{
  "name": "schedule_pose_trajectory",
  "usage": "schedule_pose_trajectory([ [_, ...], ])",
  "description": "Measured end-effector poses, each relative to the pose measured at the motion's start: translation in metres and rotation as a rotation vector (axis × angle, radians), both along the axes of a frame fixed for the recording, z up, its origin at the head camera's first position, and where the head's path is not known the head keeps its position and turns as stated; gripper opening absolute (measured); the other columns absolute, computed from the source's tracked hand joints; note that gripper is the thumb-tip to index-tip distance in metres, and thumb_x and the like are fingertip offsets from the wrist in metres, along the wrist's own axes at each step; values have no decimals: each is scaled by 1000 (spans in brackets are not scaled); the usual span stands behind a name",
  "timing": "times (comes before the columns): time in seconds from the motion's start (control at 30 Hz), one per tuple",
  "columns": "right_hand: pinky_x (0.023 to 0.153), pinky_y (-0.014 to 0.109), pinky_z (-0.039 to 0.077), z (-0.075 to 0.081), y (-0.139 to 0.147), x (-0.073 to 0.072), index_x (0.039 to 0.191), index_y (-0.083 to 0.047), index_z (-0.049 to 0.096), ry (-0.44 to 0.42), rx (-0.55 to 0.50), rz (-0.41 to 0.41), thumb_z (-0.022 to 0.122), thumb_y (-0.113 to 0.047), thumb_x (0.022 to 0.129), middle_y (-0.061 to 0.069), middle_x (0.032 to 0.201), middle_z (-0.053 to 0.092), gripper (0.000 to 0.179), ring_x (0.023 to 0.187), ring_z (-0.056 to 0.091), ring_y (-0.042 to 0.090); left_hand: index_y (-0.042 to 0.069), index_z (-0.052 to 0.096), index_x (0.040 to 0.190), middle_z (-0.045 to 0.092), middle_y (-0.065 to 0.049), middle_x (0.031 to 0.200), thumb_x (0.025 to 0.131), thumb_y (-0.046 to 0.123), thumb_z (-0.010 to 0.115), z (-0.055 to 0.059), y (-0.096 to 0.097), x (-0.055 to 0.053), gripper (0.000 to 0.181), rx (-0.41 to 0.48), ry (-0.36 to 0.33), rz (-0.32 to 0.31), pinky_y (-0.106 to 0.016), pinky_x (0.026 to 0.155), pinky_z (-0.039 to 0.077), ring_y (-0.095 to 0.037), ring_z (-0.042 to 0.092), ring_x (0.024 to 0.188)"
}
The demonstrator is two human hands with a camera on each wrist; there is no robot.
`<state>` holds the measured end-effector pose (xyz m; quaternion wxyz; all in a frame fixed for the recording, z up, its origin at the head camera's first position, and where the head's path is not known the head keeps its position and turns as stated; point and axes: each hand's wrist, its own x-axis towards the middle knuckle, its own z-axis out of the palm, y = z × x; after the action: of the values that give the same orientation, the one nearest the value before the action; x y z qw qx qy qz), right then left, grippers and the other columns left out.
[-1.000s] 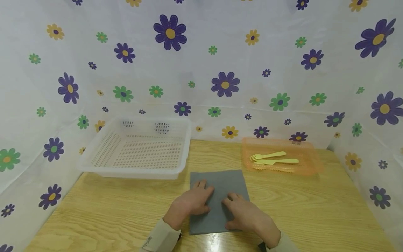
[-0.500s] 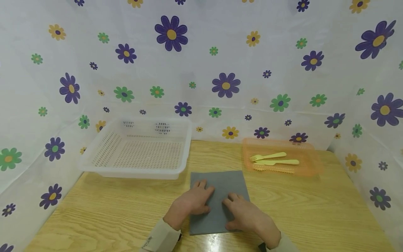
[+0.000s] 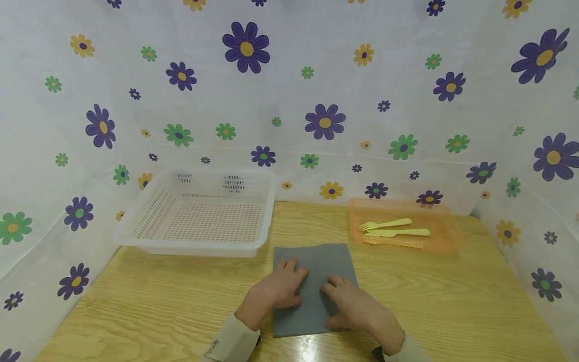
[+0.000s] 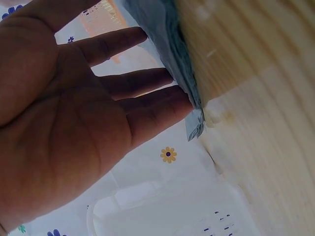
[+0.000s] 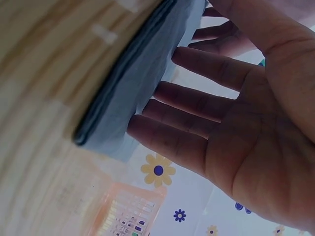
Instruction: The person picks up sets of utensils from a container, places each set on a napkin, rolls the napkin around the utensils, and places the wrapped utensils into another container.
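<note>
A grey cloth (image 3: pixel 312 261), folded into a rough square, lies flat on the wooden table in front of me. Its stacked layers show along the edge of the cloth (image 5: pixel 133 83) in the right wrist view. My left hand (image 3: pixel 278 289) rests on its left part, fingertips touching the surface and fingers fairly straight. On the right part lies my right hand (image 3: pixel 355 304), its spread fingertips pressing down. Seen from below, the left palm (image 4: pixel 64 123) and right palm (image 5: pixel 251 137) stand off the cloth, and only the fingertips meet it. Neither hand pinches the fabric.
At the back left stands a white perforated basket (image 3: pixel 264 236). An orange basket (image 3: pixel 445 236) at the back right holds a yellow fork (image 3: pixel 389 222) and a yellow knife (image 3: pixel 402 232), with another yellow piece partly hidden. A flowered curtain (image 3: pixel 289 85) encloses the table (image 3: pixel 452 301).
My right hand has shifted very slightly to the right, and the cloth's far edge shows a faint ripple. The left hand stays in place.
</note>
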<state>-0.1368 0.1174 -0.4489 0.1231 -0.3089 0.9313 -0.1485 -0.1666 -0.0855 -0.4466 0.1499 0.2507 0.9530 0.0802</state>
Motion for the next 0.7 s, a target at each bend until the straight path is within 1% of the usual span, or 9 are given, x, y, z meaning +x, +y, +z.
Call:
schedule_pose_trajectory([
  [0.27,96,50,49,-2,2,-3,130,0,58,-30,-8,-8,88,-30,75,22,138,50,69,124,51,41,9,51,137,38,-25,149,88,26,76,0,2,1,58,-6,3,7,-51,104,43,-42,36,139],
  [0.53,96,50,48,-1,4,-5,130,2,58,-36,-33,-4,88,-27,75,22,141,48,69,126,49,41,10,51,138,37,-25,149,89,28,75,2,4,4,58,-25,20,21,-50,100,46,-42,37,137],
  [0.7,98,50,47,-1,6,-5,132,2,56,-60,-49,-10,87,-26,76,22,142,47,69,128,48,40,9,52,137,39,-25,147,89,29,76,2,5,6,57,-31,35,22,-49,97,49,-43,39,135],
])
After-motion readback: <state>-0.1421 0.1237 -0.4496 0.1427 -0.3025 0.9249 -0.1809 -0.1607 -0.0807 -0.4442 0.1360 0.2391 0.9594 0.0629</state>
